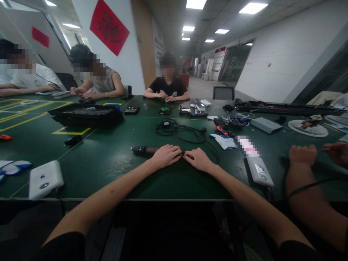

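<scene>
Just inside the near edge of the bench (pixel 176 185), clamping the left hand (pixel 167 155), with fingers together, over the rear of a dark cylindrical tool (pixel 144 149), likely rigid, fairly weighty and best gripped round its barrel; pinching in the right hand (pixel 199 158), seemingly, the end of a limp black cable (pixel 187 127)

Red poster (pixel 109 28): black characters (pixel 108 26) (too stylised to read); nothing legible.
</scene>
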Demonstrator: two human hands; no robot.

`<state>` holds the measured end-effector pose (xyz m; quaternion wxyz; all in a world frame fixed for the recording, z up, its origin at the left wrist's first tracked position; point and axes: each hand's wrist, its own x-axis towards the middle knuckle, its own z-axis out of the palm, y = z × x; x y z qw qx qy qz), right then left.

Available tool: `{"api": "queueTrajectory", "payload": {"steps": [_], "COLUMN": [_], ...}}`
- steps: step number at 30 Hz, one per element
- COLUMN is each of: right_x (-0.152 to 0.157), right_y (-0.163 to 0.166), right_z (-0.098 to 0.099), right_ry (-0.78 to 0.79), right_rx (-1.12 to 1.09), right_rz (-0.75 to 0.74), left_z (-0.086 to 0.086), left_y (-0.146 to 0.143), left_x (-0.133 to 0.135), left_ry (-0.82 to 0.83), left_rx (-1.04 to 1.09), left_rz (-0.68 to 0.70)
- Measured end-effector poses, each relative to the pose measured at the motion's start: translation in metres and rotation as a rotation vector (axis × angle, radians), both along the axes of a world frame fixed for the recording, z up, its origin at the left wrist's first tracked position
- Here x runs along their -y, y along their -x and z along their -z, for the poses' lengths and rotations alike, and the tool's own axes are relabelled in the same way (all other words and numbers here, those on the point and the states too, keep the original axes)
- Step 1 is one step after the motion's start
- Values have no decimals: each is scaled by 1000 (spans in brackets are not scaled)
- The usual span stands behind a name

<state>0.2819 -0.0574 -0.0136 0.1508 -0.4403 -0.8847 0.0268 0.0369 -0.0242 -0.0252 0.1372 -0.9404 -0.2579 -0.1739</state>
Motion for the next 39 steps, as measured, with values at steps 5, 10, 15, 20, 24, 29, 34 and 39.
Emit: {"api": "queueTrajectory", "payload": {"steps": [5,10,15,20,24,29,34,39], "right_x": [0,0,1,1,1,1,1,1], "right_y": [0,1,1,1,1,1,1,1], "right_z": [1,0,-2,-1,1,1,0,0], "right_ry": [-19,-22,-16,-21,-26,-34,-19,-22], "right_rx": [20,42,50,52,44,41,40,36], "right_rz": [-7,2,-10,-2,-2,-5,-1,-9], "left_z": [-1,-1,-2,-1,0,0,-1,-1], "left_y": [0,0,0,0,0,-1,-1,-1], "left_x": [0,0,1,1,0,0,1,0], "left_ry": [1,9,6,11,8,8,15,6], "left_rx": [-20,6,-7,-3,17,0,8,5], "left_rz": [21,6,5,28,13,18,-4,9]}}
